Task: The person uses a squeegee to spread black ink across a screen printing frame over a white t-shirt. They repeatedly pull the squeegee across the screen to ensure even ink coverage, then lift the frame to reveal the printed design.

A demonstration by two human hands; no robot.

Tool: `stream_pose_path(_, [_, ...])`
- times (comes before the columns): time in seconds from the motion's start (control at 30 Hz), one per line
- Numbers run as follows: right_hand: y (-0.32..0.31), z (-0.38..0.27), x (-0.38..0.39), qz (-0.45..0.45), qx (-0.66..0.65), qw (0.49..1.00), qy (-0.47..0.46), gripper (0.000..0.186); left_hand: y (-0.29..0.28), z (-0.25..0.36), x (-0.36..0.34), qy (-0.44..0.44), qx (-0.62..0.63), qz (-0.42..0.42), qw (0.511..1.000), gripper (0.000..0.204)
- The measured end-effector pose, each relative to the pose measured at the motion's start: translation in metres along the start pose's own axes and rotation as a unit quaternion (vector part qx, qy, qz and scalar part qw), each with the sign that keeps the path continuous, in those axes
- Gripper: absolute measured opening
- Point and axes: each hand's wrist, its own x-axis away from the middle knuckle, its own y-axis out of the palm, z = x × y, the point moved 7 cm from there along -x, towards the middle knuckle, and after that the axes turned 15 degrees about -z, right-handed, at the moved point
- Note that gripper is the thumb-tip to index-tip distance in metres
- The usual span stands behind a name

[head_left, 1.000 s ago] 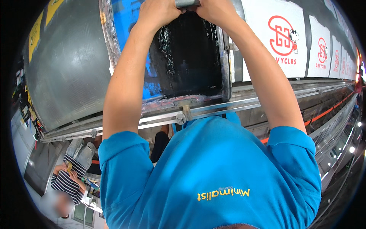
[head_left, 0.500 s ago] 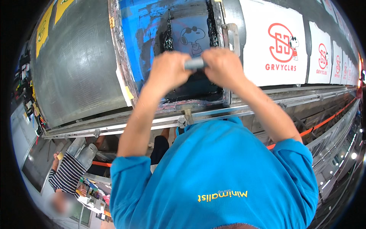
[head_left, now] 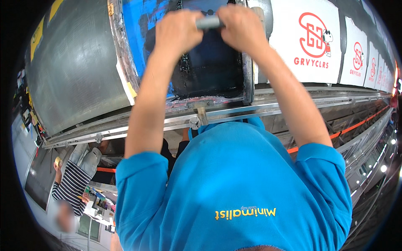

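Observation:
Both my hands grip the grey handle of a squeegee (head_left: pixel 208 22) over a screen-printing frame (head_left: pixel 247 81). My left hand (head_left: pixel 178 33) wraps its left end, and my right hand (head_left: pixel 242 28) closes around the right. The blade is hidden beneath my fists. Inside the frame, the screen mesh (head_left: pixel 211 71) is coated with wet black ink on the near side, with blue mesh showing at the left. Part of a dark cartoon figure shows between my hands at the far end.
Printed white fabric pieces (head_left: pixel 284 46) with red and black designs line the long table at right. A dark bare platen (head_left: pixel 79 71) lies left. Metal rails (head_left: pixel 167 121) run along the near edge. A person in a striped top (head_left: pixel 71 188) stands at lower left holding something yellowish.
Both hands have pushed the squeegee away from me, toward the far end of the screen. More black-inked mesh shows on the near side. The view has shifted slightly.

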Motion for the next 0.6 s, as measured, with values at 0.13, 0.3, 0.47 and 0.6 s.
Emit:
stream_pose_path(0.13, [0.013,-0.053,0.088,0.009,-0.047,0.999,-0.005,0.017,0.036,0.041,0.090,0.025,0.082,0.004,0.996,0.027])
stream_pose_path(0.3, [0.013,-0.084,0.139,-0.006,-0.084,0.996,-0.015,0.023,0.041,0.069,0.138,0.032,0.123,-0.038,0.991,0.040])
stream_pose_path(0.47, [0.016,-0.088,0.156,-0.049,-0.094,0.994,-0.037,0.029,0.050,0.083,0.164,0.013,0.120,-0.088,0.989,0.062])
stream_pose_path(0.6, [0.031,-0.096,0.176,-0.092,-0.104,0.989,-0.058,0.028,0.068,0.095,0.193,-0.012,0.109,-0.094,0.989,0.066])
